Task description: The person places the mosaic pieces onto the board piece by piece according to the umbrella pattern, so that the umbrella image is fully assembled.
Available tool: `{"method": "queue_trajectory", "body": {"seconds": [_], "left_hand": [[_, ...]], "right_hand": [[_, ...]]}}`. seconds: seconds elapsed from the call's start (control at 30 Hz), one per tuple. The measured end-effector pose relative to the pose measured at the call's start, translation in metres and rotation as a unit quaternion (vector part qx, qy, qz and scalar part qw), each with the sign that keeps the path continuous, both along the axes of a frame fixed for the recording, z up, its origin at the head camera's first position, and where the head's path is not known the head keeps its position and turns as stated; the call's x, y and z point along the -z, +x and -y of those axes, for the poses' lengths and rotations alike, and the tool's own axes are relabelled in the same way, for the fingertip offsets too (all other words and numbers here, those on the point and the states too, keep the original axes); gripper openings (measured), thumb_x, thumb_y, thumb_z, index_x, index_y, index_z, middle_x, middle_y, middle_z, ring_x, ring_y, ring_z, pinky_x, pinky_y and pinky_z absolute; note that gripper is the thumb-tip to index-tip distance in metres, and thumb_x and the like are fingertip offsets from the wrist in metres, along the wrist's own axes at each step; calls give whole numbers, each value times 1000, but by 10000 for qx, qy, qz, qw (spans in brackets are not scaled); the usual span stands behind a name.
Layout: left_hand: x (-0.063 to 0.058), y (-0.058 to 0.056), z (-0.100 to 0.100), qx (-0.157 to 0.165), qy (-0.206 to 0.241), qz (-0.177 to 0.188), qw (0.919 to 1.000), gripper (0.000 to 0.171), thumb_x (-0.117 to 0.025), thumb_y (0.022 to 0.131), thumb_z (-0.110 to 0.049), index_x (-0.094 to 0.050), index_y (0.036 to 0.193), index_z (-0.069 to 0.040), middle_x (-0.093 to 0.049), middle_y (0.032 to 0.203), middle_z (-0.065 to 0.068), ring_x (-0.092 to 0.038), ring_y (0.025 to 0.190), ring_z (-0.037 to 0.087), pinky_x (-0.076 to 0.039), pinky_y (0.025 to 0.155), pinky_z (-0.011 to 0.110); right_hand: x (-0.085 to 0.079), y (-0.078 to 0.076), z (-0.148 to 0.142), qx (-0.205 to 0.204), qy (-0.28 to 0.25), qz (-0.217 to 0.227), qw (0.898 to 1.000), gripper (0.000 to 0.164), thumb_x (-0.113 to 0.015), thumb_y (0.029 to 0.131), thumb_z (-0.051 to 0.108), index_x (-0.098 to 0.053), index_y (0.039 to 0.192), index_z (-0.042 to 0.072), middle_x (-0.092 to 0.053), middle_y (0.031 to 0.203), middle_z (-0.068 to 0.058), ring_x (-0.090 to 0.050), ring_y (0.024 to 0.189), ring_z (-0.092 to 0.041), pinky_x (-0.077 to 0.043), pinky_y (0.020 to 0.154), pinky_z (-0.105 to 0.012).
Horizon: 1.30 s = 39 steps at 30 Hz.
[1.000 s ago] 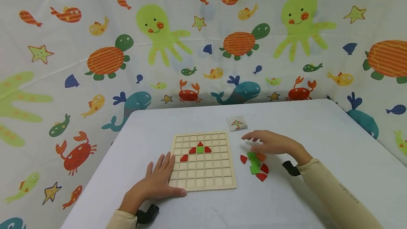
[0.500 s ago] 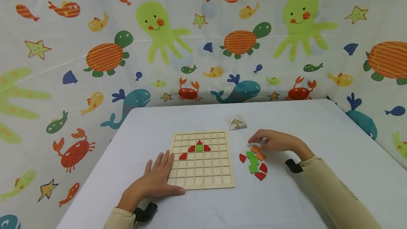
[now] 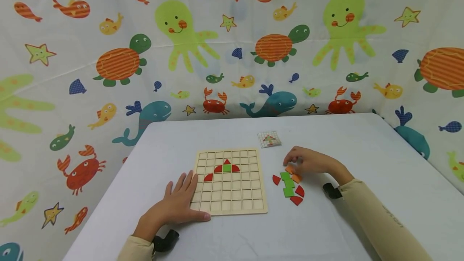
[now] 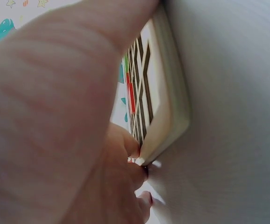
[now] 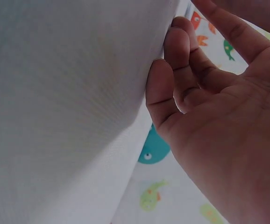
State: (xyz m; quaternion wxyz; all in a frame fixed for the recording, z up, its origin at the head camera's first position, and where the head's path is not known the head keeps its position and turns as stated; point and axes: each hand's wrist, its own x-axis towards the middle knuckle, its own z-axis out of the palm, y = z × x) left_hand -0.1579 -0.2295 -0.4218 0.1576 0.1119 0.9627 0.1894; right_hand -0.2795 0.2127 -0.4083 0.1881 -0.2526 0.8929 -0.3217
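Note:
My left hand [image 3: 179,201] rests on the left edge and near corner of a wooden grid board [image 3: 237,196], fingers spread and thumb along the front. In the left wrist view, the board's rounded corner [image 4: 174,112] shows beside the hand. Several red pieces and a green square [image 3: 226,168] sit in its upper cells. My right hand [image 3: 312,160] is over the loose pieces, fingers bent, with thumb and index at an orange piece [image 3: 288,169]. Whether they pinch it is hidden. In the right wrist view, the other fingers [image 5: 161,81] curl down at the white tabletop.
Beside the board lie several green squares [image 3: 288,192], another orange piece [image 3: 297,178] and several red quarter-round pieces [image 3: 296,200]. A small pattern card [image 3: 269,139] lies farther back. A curtain printed with sea animals [image 3: 217,43] hangs behind the white table [image 3: 174,140].
My right hand has drawn back slightly, uncovering the green and orange pieces, and its fingers have bent down toward the far orange piece. My left hand stays on the board.

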Motion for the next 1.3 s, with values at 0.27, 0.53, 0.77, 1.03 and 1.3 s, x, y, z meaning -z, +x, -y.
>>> {"method": "queue_trajectory", "body": {"seconds": [0.27,0.53,0.77,1.03,1.3], "left_hand": [[-1,0,-1,5,-31,6,10000,140,-85,73,-73,-18,169,3,-9,176,26,-2,161,51,3,120,76],[-3,0,-1,18,-9,-17,10000,139,-85,74,-72,-17,169,3,-8,176,26,-2,160,51,3,120,76],[-1,2,-1,26,1,-33,10000,140,-85,73,-72,-17,169,3,-8,176,26,-1,161,51,3,120,76],[1,1,-1,30,-6,-32,10000,139,-85,73,-72,-18,169,3,-8,176,26,-2,161,51,3,120,76],[2,1,0,36,-21,-47,10000,140,-84,73,-74,-18,169,3,-8,176,25,-1,161,50,4,120,76]], "right_hand": [[-1,1,5,47,185,-138,9997,15,-79,97,15,-77,112,15,-62,113,-2,-55,109,-26,-53,93,-42],[-2,6,18,-275,451,-406,9978,22,-85,92,18,-76,112,18,-59,114,-2,-51,111,-27,-52,88,-40],[1,9,26,-201,616,-659,9957,16,-84,94,17,-74,106,19,-58,106,-2,-51,107,-26,-53,83,-36],[-4,14,35,-107,951,-865,9916,19,-87,92,19,-74,105,14,-56,98,-1,-50,100,-24,-50,77,-34],[-3,17,40,-85,1191,-1226,9852,22,-88,90,15,-70,101,10,-59,96,1,-51,101,-24,-48,83,-39]]}}
